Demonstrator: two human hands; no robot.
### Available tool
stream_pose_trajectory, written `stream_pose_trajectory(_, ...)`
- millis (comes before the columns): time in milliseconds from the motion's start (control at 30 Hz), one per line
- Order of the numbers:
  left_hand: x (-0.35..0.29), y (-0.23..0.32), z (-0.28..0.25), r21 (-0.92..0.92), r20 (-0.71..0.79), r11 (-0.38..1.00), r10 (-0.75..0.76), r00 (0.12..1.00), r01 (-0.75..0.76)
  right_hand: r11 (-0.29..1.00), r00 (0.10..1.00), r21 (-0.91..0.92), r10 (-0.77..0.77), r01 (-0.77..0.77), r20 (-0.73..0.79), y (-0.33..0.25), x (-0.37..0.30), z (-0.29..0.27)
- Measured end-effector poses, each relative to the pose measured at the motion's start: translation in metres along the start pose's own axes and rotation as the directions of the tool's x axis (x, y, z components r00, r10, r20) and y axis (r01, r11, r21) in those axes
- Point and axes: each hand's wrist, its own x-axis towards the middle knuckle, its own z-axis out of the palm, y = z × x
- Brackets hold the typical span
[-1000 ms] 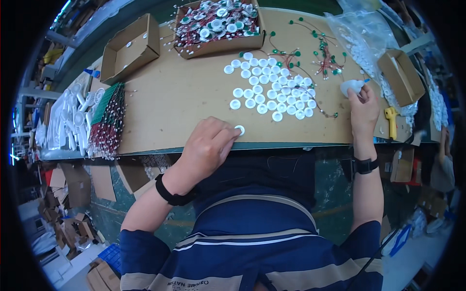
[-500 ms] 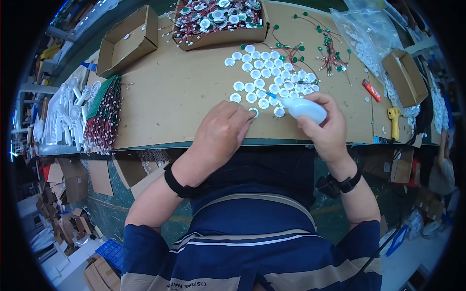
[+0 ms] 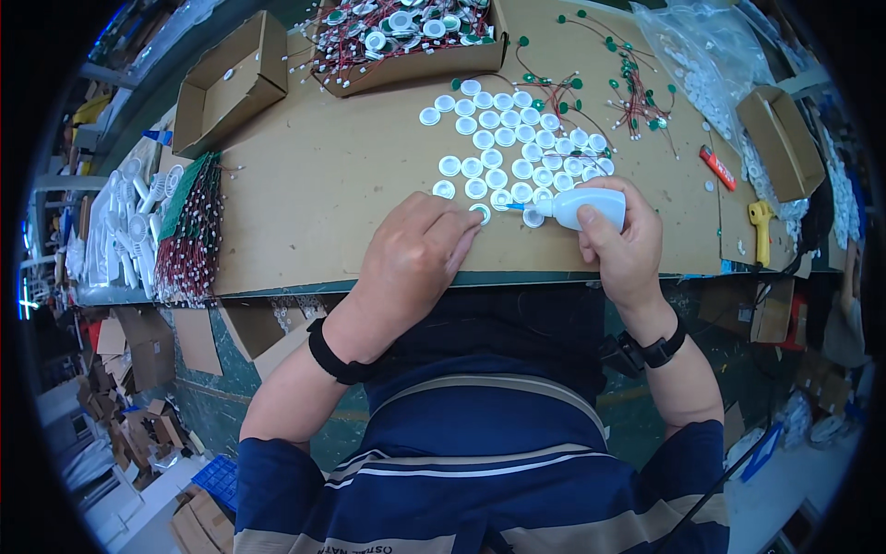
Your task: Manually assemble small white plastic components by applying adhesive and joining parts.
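Note:
My right hand [image 3: 626, 235] is closed around a white squeeze bottle [image 3: 591, 205], tipped on its side with its thin blue nozzle [image 3: 521, 207] pointing left. The nozzle's end lies close to a small round white cap [image 3: 480, 213] near the table's front. My left hand [image 3: 420, 251] pinches this cap at its left edge between closed fingertips. Beyond both hands, many similar white round caps [image 3: 494, 177] lie spread on the cardboard-covered tabletop [image 3: 323, 185]. Whether any liquid leaves the nozzle cannot be made out.
Behind stands a carton [image 3: 415, 66] heaped with wired discs; green discs with red wires [image 3: 637, 92] lie to its right. An open box [image 3: 231, 88], wire bundles [image 3: 189, 231] and white fan-like parts [image 3: 138, 222] are left. A red tube [image 3: 717, 168] and yellow tool [image 3: 760, 231] lie right.
The bottle has swung from a slant to nearly level, and its nozzle has moved down and nearer the pinched cap. My left hand has stayed almost in place.

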Motion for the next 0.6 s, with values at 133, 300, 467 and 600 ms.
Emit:
stream_pose_trajectory(133,0.004,-0.002,-0.002,-0.015,0.020,1.000,0.015,1.000,-0.015,0.997,1.000,-0.072,-0.001,0.000,-0.013,-0.003,0.004,0.007)
stream_pose_trajectory(300,-0.002,0.001,-0.004,-0.062,0.040,0.998,0.034,0.999,-0.032,0.990,0.999,-0.133,-0.051,0.049,-0.008,0.003,0.004,0.007)
stream_pose_trajectory(467,-0.010,0.007,-0.001,-0.081,0.007,0.997,-0.003,1.000,0.004,0.991,1.000,-0.135,0.014,-0.017,-0.022,-0.002,0.003,0.002)
stream_pose_trajectory(600,-0.009,0.004,0.001,-0.102,0.002,0.995,-0.015,1.000,0.015,0.988,1.000,-0.153,0.020,-0.019,-0.001,-0.003,0.004,0.003)
